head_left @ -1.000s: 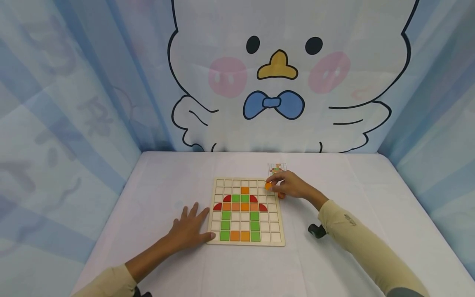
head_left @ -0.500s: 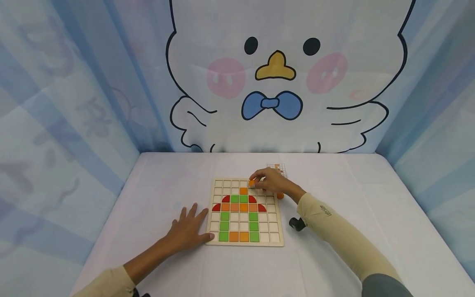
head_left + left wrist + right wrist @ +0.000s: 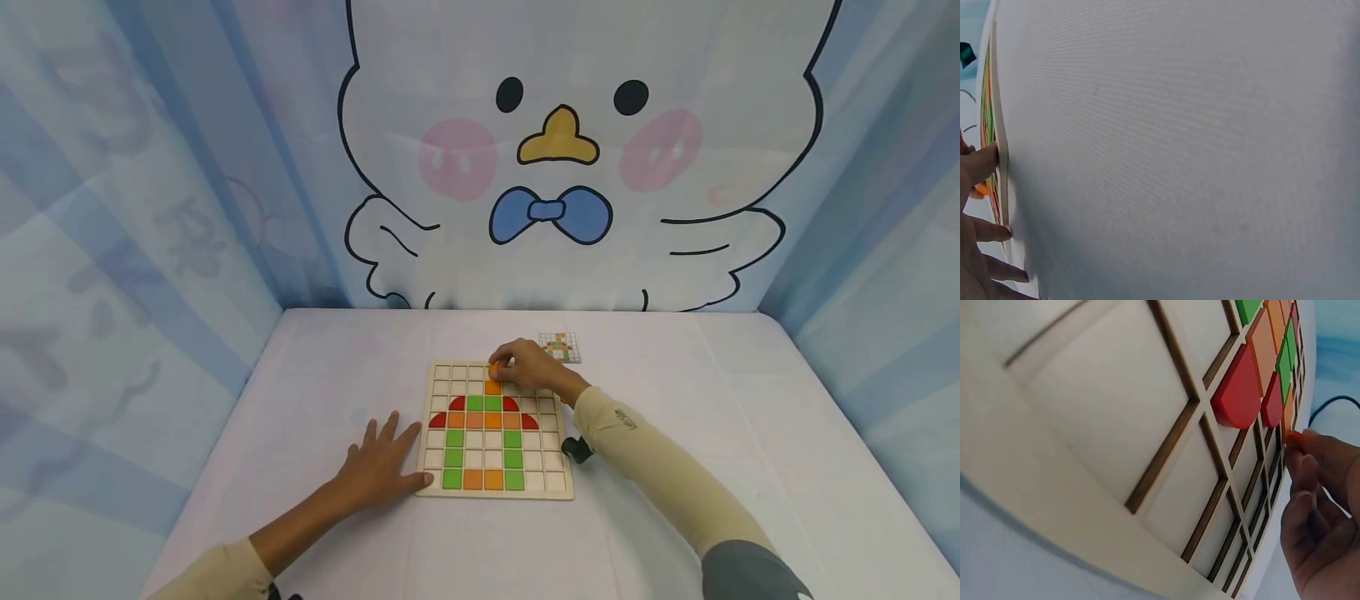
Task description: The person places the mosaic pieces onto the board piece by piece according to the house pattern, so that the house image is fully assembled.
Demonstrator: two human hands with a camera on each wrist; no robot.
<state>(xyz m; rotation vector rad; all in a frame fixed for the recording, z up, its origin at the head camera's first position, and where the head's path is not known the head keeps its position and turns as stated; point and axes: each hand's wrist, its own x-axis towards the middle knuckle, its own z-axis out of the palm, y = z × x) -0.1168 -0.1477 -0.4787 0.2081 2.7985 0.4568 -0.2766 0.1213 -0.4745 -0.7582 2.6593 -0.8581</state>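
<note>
A wooden grid board (image 3: 555, 493) lies on the table, with green, orange and red tiles set in several of its cells. My right hand (image 3: 528, 367) pinches an orange tile (image 3: 492, 372) between thumb and fingers at the board's top row, just above a placed orange square (image 3: 492, 387). The right wrist view shows the same orange tile (image 3: 1295, 440) at the fingertips; whether it touches the cell I cannot tell. My left hand (image 3: 380, 467), fingers spread, rests at the board's left side, its thumb on the lower left corner. Quarter-round red tiles (image 3: 1238, 394) flank the pattern.
A small printed pattern card (image 3: 562, 347) lies behind the board, to the right. A sliver of orange (image 3: 563, 399) shows at the board's right edge, mostly hidden by the right forearm. A curtain (image 3: 465, 275) with a cartoon print hangs behind the white table (image 3: 322, 367).
My right hand has moved left with the orange tile, from the board's upper right corner to the middle of its top row, uncovering the card. The left hand stays put.
</note>
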